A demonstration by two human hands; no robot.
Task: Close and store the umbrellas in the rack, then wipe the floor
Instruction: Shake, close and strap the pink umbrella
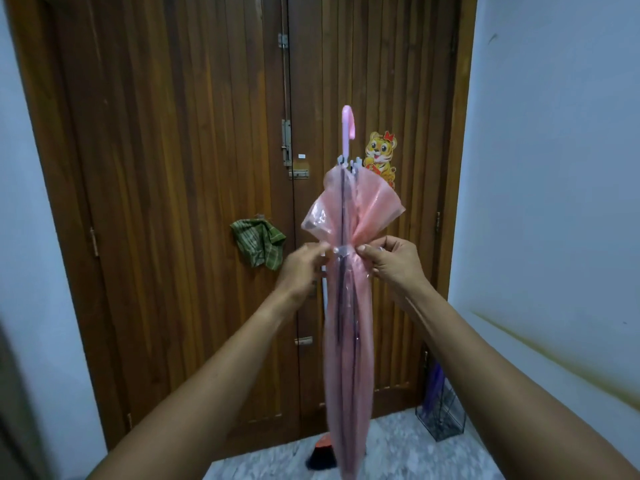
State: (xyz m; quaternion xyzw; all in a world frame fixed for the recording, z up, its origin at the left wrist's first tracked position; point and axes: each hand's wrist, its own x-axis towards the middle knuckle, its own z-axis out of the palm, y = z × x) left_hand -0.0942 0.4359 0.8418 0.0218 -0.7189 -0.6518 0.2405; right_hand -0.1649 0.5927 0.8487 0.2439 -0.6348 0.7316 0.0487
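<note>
A closed pink see-through umbrella (348, 327) hangs upright in front of me, hooked handle at the top and tip pointing down. A clear strap (343, 251) circles its gathered canopy. My left hand (300, 268) pinches the strap's left end, blurred by motion. My right hand (391, 263) pinches the canopy and strap on the right side. A wire umbrella rack (441, 415) stands on the floor at the right corner with a purple umbrella (434, 386) inside it. A green checked cloth (258, 242) hangs on the wooden door.
A brown double wooden door (173, 202) fills the view ahead, with a tiger sticker (381, 155) on it. White walls stand on both sides. A dark brush with an orange top (321, 453) lies on the speckled floor (398, 452) behind the umbrella's tip.
</note>
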